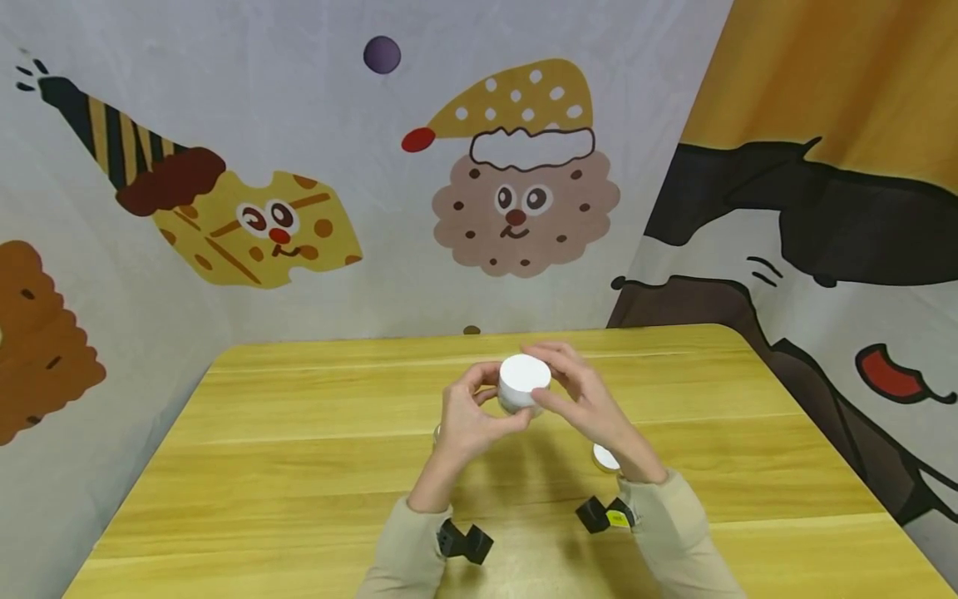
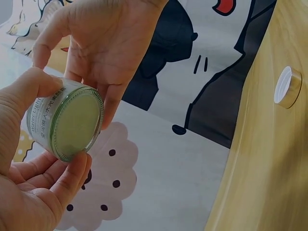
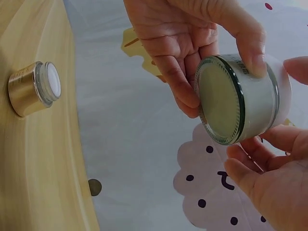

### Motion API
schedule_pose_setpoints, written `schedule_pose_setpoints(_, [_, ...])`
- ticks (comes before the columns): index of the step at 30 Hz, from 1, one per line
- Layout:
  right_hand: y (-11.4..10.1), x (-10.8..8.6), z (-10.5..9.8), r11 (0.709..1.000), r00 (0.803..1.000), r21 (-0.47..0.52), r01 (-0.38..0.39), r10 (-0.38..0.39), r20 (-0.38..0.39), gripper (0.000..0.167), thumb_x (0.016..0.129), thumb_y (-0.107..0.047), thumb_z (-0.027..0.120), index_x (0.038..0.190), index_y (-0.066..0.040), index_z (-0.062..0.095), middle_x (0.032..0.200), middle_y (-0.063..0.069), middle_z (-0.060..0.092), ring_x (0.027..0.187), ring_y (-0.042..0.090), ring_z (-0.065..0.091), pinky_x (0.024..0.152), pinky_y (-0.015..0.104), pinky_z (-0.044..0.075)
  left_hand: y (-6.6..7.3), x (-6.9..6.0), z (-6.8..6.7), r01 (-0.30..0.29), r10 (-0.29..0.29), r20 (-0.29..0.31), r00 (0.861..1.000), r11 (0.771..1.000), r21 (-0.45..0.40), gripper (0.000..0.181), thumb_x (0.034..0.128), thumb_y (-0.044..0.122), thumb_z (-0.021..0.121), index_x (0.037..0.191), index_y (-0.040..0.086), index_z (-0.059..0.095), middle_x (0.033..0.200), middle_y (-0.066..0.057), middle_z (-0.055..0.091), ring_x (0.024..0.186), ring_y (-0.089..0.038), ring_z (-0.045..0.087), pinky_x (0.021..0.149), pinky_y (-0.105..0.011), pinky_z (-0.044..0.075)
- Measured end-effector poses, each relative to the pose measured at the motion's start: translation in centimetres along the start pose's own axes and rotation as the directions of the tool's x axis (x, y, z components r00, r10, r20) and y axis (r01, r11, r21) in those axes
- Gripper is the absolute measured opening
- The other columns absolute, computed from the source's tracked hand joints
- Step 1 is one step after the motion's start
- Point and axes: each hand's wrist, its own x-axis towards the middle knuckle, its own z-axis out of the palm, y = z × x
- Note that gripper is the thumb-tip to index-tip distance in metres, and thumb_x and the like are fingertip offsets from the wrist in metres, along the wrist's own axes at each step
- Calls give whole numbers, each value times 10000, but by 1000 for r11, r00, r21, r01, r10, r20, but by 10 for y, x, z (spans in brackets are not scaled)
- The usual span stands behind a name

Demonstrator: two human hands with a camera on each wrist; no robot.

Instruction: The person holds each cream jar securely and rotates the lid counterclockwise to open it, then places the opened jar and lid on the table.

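A cream jar (image 2: 41, 115) with a pale green glass base, a printed label and a white lid (image 1: 524, 372) is held above the table, its bottom facing both wrist cameras. My left hand (image 1: 471, 416) grips the jar's body, with the thumb on the label and fingers on the opposite side. Around the white lid is my right hand (image 1: 587, 403), thumb on the near side and fingers on the far side. Part of the lid is hidden by the fingers in the wrist views.
On the wooden table (image 1: 299, 466) stands a gold jar (image 3: 26, 91) with its top off, mostly hidden behind my left wrist in the head view. A gold lid (image 2: 288, 86), white inside, lies near my right forearm. Behind hangs a cartoon-printed cloth (image 1: 404, 308).
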Motion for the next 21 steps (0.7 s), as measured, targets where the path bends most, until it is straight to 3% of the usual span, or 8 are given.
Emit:
schedule_pose_setpoints(5, [-1,1,1,999,997,-15,-53,52,-63,506,788,69,668,1241,122,449,1275,233,446,1183,343,416,1070,401,338,1,1,0,10,-10,-3,1000,1000,13,450,664,15,770,1081,-45,612,1013,-149,628,930,-242,575,819,-301,540])
schedule_pose_setpoints(9, [-2,1,2,997,992,-17,-81,79,-97,450,738,89,715,1144,88,520,1217,226,471,1159,297,434,1058,496,328,2,1,-1,18,-18,-6,1000,1000,13,440,661,18,775,1068,-36,618,1004,-138,629,925,-223,571,817,-288,538])
schedule_pose_setpoints(12, [-1,1,1,998,996,-17,-53,52,-70,417,770,86,685,1161,102,541,1219,240,457,1150,205,446,1061,428,345,7,0,-1,21,-21,-1,1000,1000,7,449,661,-2,769,1079,-50,611,1021,-151,628,934,-233,570,823,-303,538])
schedule_pose_setpoints(17, [0,1,0,1000,1000,5,17,-17,0,440,867,27,594,1267,152,459,1251,282,418,1139,136,450,1038,249,364,1,0,0,2,-2,-1,1000,1000,-3,465,658,-2,777,1090,-44,611,1033,-152,628,938,-246,573,819,-309,541])
schedule_pose_setpoints(21, [-1,1,1,1000,1000,-12,-17,17,-24,522,834,21,639,1294,136,422,1299,260,416,1179,202,435,1054,312,356,1,1,0,0,0,-1,1000,1000,-1,458,653,-2,769,1078,-61,608,1021,-161,628,933,-251,576,822,-315,541])
